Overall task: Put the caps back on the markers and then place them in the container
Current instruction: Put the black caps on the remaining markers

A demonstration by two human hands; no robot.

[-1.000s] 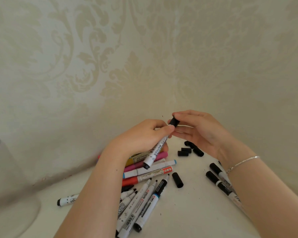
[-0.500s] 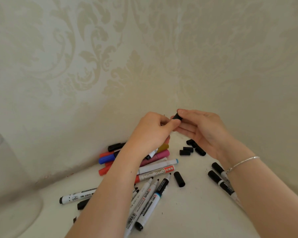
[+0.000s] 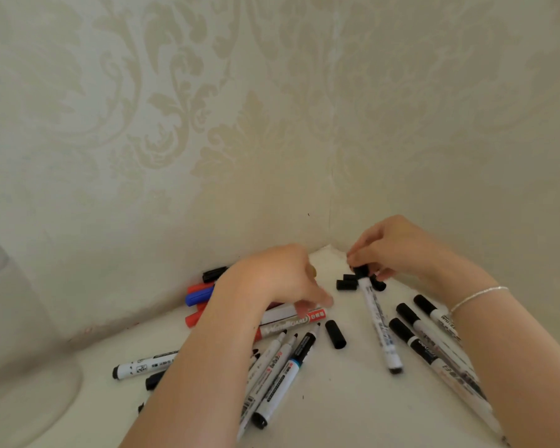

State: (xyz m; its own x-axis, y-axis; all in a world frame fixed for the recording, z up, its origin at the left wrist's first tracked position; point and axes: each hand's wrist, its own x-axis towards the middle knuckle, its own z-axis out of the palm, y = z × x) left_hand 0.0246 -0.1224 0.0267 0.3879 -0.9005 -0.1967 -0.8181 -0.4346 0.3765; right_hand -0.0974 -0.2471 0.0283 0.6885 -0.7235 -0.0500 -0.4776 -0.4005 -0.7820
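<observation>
Tabletop corner: right hand [image 3: 398,250] holds capped white marker [image 3: 379,321] by its cap, just right of loose black cap [image 3: 335,334]. Left of that cap, left hand [image 3: 278,279] over marker pile [image 3: 282,360]; frosted plastic container [image 3: 17,344] far left; three capped markers [image 3: 424,334] w/ caps toward wall, far right.

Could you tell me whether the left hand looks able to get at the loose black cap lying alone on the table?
Probably yes: the left hand is beside the loose black cap, with only bare table between.
</observation>
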